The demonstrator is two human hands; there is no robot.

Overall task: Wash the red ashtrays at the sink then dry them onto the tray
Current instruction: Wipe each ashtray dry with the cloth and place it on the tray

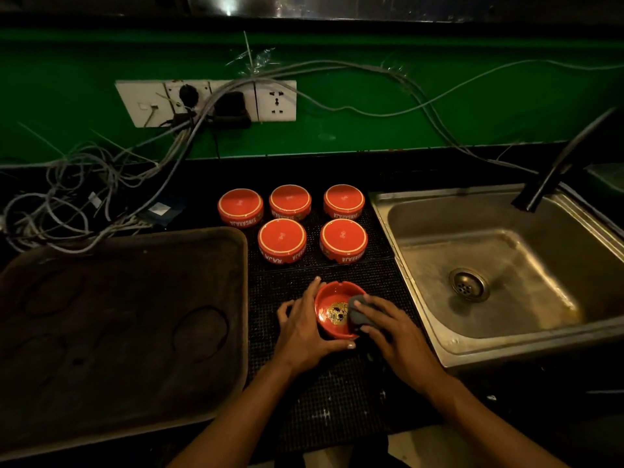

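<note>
While the left hand point(305, 327) cups the upright red ashtray point(337, 312) at lower centre, right fingers point(378, 314) pinch a grey cloth point(359, 314) inside; wiping should cover rim notches too.

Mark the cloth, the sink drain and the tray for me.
cloth point(360, 314): head view, grey fold inside the ashtray.
drain point(468, 285): head view, strainer centre.
tray point(111, 336): head view, bare floor.

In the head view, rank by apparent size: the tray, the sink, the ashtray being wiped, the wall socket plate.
Tray and sink: close, tray slightly larger but nearer, so unsure. Then wall socket plate. Smallest: ashtray being wiped.
</note>
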